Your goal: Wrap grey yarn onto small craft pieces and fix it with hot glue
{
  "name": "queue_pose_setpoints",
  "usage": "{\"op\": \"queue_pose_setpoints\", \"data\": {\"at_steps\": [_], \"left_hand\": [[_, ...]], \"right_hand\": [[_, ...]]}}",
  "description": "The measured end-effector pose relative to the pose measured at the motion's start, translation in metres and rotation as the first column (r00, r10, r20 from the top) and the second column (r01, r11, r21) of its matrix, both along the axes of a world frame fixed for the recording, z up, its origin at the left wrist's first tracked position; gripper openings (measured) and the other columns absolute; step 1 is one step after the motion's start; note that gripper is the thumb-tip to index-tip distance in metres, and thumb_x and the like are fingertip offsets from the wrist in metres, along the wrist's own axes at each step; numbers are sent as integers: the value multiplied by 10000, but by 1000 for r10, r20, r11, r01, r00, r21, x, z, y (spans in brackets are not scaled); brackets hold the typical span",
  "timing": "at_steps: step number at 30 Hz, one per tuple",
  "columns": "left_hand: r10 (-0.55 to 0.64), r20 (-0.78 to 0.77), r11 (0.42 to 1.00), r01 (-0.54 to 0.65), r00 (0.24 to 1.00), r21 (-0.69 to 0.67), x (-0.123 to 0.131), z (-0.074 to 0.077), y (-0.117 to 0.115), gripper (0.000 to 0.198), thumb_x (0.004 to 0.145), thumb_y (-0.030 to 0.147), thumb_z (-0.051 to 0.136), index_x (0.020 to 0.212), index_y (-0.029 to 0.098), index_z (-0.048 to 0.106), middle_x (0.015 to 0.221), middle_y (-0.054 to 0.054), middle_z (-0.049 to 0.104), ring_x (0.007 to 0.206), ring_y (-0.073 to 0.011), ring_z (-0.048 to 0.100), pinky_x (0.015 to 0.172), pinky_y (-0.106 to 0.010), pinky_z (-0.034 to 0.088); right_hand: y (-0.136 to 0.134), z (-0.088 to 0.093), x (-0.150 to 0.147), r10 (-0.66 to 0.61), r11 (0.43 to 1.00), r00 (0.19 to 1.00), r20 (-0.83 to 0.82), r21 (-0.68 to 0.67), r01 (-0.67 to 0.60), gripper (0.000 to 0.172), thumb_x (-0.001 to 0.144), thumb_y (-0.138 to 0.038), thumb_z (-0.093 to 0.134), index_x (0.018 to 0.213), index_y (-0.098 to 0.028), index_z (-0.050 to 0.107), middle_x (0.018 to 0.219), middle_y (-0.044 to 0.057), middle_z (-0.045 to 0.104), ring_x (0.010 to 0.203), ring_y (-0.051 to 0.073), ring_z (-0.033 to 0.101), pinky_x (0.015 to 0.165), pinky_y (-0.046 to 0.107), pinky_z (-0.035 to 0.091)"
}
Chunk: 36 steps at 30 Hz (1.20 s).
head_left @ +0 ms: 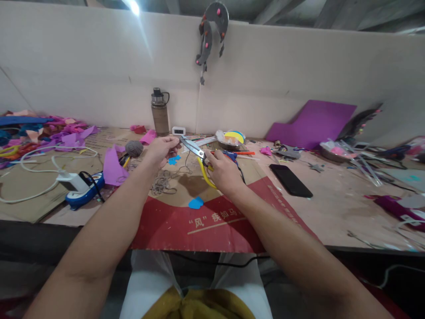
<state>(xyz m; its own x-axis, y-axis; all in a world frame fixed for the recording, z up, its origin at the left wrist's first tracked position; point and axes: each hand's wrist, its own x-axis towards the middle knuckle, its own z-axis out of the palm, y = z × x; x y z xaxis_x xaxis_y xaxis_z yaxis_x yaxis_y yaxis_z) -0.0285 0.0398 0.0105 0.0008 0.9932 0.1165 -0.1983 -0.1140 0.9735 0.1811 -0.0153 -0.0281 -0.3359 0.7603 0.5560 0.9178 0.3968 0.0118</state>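
Observation:
My right hand (pixel 224 170) grips scissors (pixel 194 148) with yellow handles, their blades pointing left. At the blade tips, my left hand (pixel 162 150) is closed in a pinch; whatever sits between its fingertips is too small to make out. A loose tangle of grey yarn (pixel 162 182) lies below the left hand, and one strand rises from it toward the blades. Behind the left wrist is a ball of grey yarn (pixel 133 148). Two blue cut-outs lie close by: a flower-like piece (pixel 174 159) under the left fingers and a rounded piece (pixel 195 203) on the red-printed cardboard (pixel 166 226).
A water bottle (pixel 160 113) stands at the back by a small white digital device (pixel 179 131). On the left are a blue power strip (pixel 84 192) with cables and felt scraps (pixel 66 133). To the right lie a phone (pixel 291 180) and a purple sheet (pixel 312 126).

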Motion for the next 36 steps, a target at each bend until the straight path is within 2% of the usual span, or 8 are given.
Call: {"op": "queue_pose_setpoints", "data": {"at_steps": [17, 23, 28, 31, 33, 36], "left_hand": [[33, -28, 999, -34, 999, -26, 2, 2, -3, 155, 819, 92, 591, 667, 104, 614, 581, -19, 583, 441, -55, 478, 430, -173, 370], [28, -67, 1000, -28, 997, -11, -1, -2, 2, 151, 794, 120, 630, 646, 106, 611, 566, -17, 582, 432, -55, 467, 426, -180, 356], [71, -83, 997, -69, 994, 23, -3, -4, 4, 147, 769, 158, 662, 637, 112, 618, 592, -20, 597, 447, -49, 468, 430, -173, 353], [82, -65, 996, -80, 994, 31, -2, -2, 2, 131, 745, 175, 689, 651, 120, 615, 609, -14, 603, 454, -46, 470, 436, -166, 355], [73, -43, 997, -72, 996, 38, -1, -1, 0, 120, 729, 189, 702, 676, 123, 617, 624, -10, 605, 457, -43, 471, 436, -162, 356], [30, -12, 999, -30, 999, 44, 2, -1, -2, 128, 712, 212, 710, 701, 124, 618, 644, -13, 610, 466, -46, 483, 432, -163, 362]], "right_hand": [[-6, 7, -2, -69, 997, 995, 66, -19, 70, 452, 923, -302, 466, 1369, -231, 453, 1145, 89, 606, 874, 193, 582, 633, 280, 367], [-7, 6, -1, -37, 998, 999, -15, -46, 36, 439, 895, -252, 479, 1334, -267, 499, 1106, 67, 636, 823, 192, 605, 603, 272, 369], [-1, 4, 3, 7, 983, 955, -296, -175, -61, 384, 851, -209, 505, 1217, -241, 616, 1096, 66, 681, 910, 201, 627, 726, 271, 442], [7, 3, 6, -27, 937, 892, -450, -322, -134, 394, 833, -180, 519, 1209, -232, 627, 1054, 37, 715, 920, 181, 643, 750, 248, 462], [9, 2, 7, -80, 911, 891, -448, -396, -117, 398, 827, -172, 527, 1208, -224, 629, 1041, 35, 724, 903, 175, 655, 751, 240, 467], [8, -2, 7, -92, 918, 958, -272, -395, -24, 319, 818, -196, 540, 1110, -200, 666, 998, 78, 726, 907, 208, 664, 760, 270, 472]]}}
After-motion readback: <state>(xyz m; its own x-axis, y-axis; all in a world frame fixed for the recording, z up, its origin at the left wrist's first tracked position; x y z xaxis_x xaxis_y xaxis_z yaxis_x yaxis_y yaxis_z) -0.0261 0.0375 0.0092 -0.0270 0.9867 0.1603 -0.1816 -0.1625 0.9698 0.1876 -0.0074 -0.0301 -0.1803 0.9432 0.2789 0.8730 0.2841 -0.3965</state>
